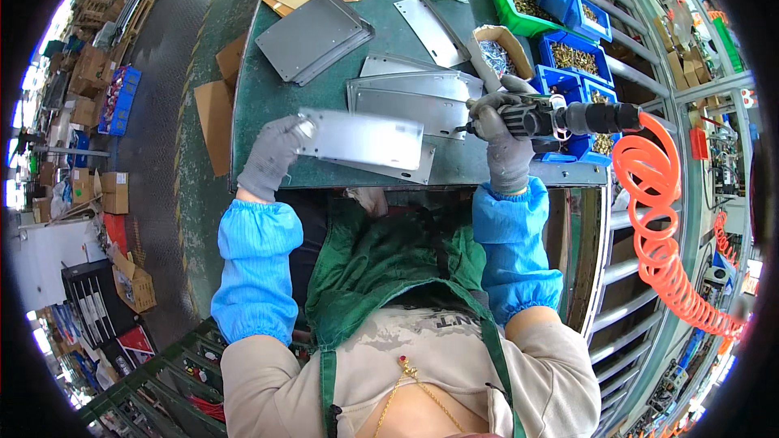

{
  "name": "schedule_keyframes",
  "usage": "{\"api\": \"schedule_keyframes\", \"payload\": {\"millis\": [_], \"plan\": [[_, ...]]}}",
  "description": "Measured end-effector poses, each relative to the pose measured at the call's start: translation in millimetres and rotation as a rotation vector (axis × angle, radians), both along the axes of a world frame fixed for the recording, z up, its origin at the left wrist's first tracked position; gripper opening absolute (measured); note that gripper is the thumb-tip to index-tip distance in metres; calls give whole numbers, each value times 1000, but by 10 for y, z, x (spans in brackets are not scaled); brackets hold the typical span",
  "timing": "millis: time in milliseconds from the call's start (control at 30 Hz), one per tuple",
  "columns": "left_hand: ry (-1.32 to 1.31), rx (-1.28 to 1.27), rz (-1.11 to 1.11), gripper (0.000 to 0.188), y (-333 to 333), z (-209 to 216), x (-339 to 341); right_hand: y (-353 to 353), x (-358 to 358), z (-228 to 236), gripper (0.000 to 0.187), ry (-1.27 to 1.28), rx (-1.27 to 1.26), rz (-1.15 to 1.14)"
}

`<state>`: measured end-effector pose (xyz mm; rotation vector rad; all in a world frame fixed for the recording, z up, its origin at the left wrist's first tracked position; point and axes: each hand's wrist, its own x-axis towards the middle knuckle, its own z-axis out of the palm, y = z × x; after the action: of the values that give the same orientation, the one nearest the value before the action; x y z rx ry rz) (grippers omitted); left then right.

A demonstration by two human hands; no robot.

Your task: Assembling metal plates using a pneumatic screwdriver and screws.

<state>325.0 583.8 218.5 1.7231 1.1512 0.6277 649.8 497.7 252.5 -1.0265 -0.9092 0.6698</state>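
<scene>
My left hand point(272, 157), in a grey glove, grips the left end of a flat silver metal plate point(369, 139). The plate is smeared by motion above the near part of the green workbench point(284, 105). My gloved right hand point(505, 139) is closed around a pneumatic screwdriver point(540, 119) with a black grip. Its tip points left, toward the plate, and stays apart from it. Several more metal plates point(410, 99) lie overlapped just beyond the held one. Past them rests a stack of darker grey panels point(312, 39).
A coiled orange air hose point(649, 170) runs from the screwdriver down the right side. Blue bins point(604, 75) and a green bin point(505, 20) of small fasteners line the bench's right edge, beside an open cardboard box point(484, 81). Brown cardboard point(213, 126) stands at the left edge.
</scene>
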Motion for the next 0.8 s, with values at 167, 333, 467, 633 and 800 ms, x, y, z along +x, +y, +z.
{"api": "schedule_keyframes", "payload": {"millis": [167,333,467,633,800], "plan": [[38,-191,46,30,-82,-79,40,-9,121,-135,51,-134,11,0],[749,211,178,38,-228,178,456,-33,48,-27,44,45,-14,21],[435,597,25,38,-359,397,836,8,91,-105,46,-118,19,0],[640,536,-358,23,-235,140,1264,-40,-1,21,47,-156,-6,23],[567,716,-267,15,-87,-3,632,-45,-25,-65,50,-64,77,38]]}}
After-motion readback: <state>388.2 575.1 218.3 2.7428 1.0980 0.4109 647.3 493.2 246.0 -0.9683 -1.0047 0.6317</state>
